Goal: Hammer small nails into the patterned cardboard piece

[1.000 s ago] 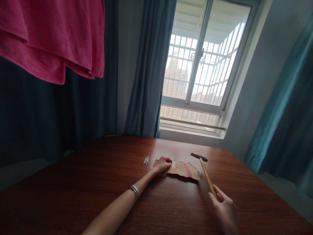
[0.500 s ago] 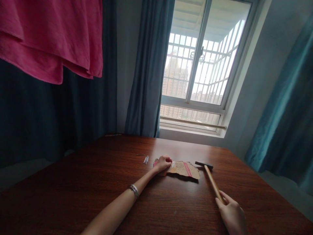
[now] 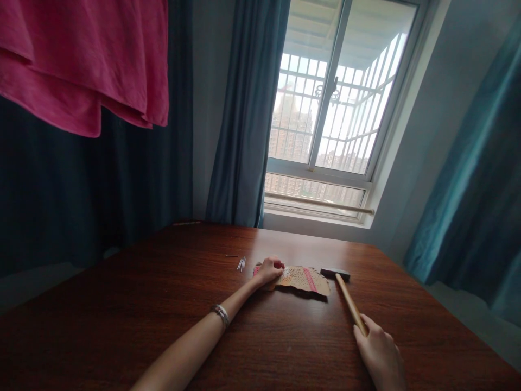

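Note:
My right hand [image 3: 379,347] is wrapped round the wooden handle of a hammer [image 3: 348,304]. The dark head lies at the far end, low over the table or on it, just right of a torn piece of cardboard [image 3: 303,281] with a pink stripe and many small holes. Over the cardboard's left end is my left hand [image 3: 269,271], thumb and finger pinched together. Whatever is between those fingertips is too small to make out. Several silvery nails [image 3: 241,264] lie in a small group left of that hand, with a thin dark nail-like piece [image 3: 232,256] behind them.
The brown wooden table [image 3: 163,304] reaches back to the wall under a barred window [image 3: 321,108]. Blue curtains [image 3: 240,108] hang at both sides. A pink cloth [image 3: 89,65] hangs at upper left.
The hammer and my right hand appear slightly further left, partly from a small shift of the whole view. My left hand keeps its pinch at the cardboard.

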Available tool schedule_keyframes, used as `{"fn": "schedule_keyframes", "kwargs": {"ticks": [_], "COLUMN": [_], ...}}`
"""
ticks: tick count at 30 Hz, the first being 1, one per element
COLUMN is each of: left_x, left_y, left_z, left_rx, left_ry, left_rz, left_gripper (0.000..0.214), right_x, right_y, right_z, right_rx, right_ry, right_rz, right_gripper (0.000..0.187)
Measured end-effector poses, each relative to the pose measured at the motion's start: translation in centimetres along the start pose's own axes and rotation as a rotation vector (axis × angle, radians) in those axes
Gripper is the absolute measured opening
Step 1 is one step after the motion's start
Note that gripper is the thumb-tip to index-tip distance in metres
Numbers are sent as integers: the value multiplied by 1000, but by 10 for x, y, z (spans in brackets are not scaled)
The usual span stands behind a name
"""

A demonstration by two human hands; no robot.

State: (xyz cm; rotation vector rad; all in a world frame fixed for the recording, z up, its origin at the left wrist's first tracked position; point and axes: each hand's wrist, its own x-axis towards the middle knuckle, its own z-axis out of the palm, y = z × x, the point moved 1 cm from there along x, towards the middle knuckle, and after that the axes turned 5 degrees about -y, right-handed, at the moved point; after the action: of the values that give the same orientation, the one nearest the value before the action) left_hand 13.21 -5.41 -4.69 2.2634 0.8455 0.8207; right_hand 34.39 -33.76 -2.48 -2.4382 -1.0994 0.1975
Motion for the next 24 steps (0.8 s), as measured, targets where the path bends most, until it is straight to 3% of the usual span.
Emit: {"fn": "schedule_keyframes", "kwargs": {"ticks": [5,16,24], "left_x": [0,-1,-6], "left_y": [1,-1,10], "left_z": [0,1,-6], "left_rx": [29,16,-177], "left_ry": [-2,15,24], "left_rz": [-28,-11,-14], "left_gripper": [17,17,67], "right_x": [-3,-2,8], "right_y": [2,19,31], "right_z": [5,28,38], "right_rx": [-124,-136,-3], "right_ry": [1,139,173], "right_rz": [-59,-216,-235], "right_gripper": [44,41,42]}}
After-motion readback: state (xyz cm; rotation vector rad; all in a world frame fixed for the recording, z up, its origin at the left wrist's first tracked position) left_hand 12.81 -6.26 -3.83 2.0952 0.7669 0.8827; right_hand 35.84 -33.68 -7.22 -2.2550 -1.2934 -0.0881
